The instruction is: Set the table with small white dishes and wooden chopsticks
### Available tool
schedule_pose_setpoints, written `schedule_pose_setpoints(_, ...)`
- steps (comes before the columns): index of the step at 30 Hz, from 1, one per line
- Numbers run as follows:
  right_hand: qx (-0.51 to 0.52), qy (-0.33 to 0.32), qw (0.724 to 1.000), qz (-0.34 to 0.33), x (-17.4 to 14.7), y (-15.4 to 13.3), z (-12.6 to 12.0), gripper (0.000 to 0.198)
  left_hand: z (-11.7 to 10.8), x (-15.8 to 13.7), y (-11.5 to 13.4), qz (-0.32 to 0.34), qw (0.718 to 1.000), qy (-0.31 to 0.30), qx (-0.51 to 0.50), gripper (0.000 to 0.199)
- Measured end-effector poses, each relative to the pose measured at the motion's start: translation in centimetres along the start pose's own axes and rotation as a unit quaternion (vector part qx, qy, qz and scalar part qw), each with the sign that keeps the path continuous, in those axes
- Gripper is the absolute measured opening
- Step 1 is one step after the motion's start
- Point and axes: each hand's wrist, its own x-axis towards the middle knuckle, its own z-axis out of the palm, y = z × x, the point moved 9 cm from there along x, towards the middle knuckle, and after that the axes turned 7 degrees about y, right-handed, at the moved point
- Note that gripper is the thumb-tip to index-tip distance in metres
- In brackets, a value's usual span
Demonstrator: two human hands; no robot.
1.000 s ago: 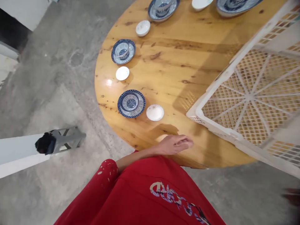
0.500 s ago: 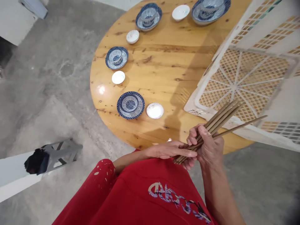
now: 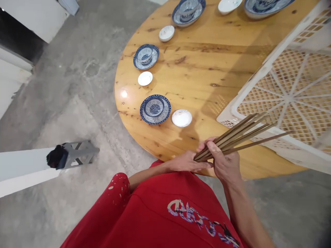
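Observation:
A bundle of several brown chopsticks (image 3: pixel 236 136) slants up to the right in front of my body. My right hand (image 3: pixel 224 160) is closed around its lower part, thumb on top and fingertips showing on the far side. One chopstick fans out lower than the others. Against the lower ends lies the palm of my left hand (image 3: pixel 187 162), with a stretched digit pointing toward my right hand; its other fingers are partly hidden. Nearest the hands on the table are a small white dish (image 3: pixel 181 118) and a blue-and-white plate (image 3: pixel 155 109) with a bowl on it.
A white plastic crate (image 3: pixel 258 100) stands at the right on the round wooden table (image 3: pixel 196 69). More blue-and-white plates with bowls (image 3: pixel 146 57) and small white dishes (image 3: pixel 145 79) line the far left rim. A grey stand with a black item (image 3: pixel 58 156) is on the floor left.
My left hand has slid down from around the chopsticks to their lower ends, which now meet its palm. The chopsticks fan out more at the top. The view has shifted left.

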Motion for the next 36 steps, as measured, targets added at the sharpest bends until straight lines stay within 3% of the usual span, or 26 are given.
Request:
schedule_pose_setpoints(4, 0.029, -0.050, 0.998, -0.009, 0.6, 1.8, -0.8, 0.047, -1.5, -1.1, -0.2, 0.035, 0.997, 0.055, 0.044, 0.043)
schedule_pose_setpoints(6, 0.051, -0.035, 0.998, 0.012, 1.5, 3.3, -1.6, 0.050, -2.9, -1.8, -0.3, 0.052, 0.992, 0.114, 0.020, 0.043)
schedule_pose_setpoints(10, -0.019, 0.005, 0.998, 0.065, 3.5, 7.2, -2.4, 0.051, -5.9, -3.6, -1.1, 0.068, 0.970, 0.230, -0.046, 0.045)
schedule_pose_setpoints(15, -0.036, 0.002, 0.997, 0.072, 4.9, 9.8, -1.2, 0.055, -8.9, -5.8, -1.3, 0.101, 0.937, 0.322, -0.095, 0.047)
schedule_pose_setpoints(19, -0.045, 0.007, 0.997, 0.057, 5.6, 10.1, -0.8, 0.053, -10.5, -6.7, -0.6, 0.125, 0.927, 0.340, -0.097, 0.048)
schedule_pose_setpoints(24, -0.066, 0.061, 0.995, 0.051, 7.1, 10.3, -0.6, 0.038, -12.7, -7.2, 0.4, 0.160, 0.931, 0.319, -0.080, 0.047)
schedule_pose_setpoints(32, -0.096, 0.140, 0.984, 0.056, 8.7, 10.9, 2.1, 0.017, -19.1, -10.5, 0.5, 0.165, 0.925, 0.336, -0.069, 0.046)
schedule_pose_setpoints(36, -0.100, 0.158, 0.981, 0.056, 9.2, 11.4, 3.1, 0.012, -21.2, -11.6, 0.0, 0.156, 0.927, 0.334, -0.073, 0.047)
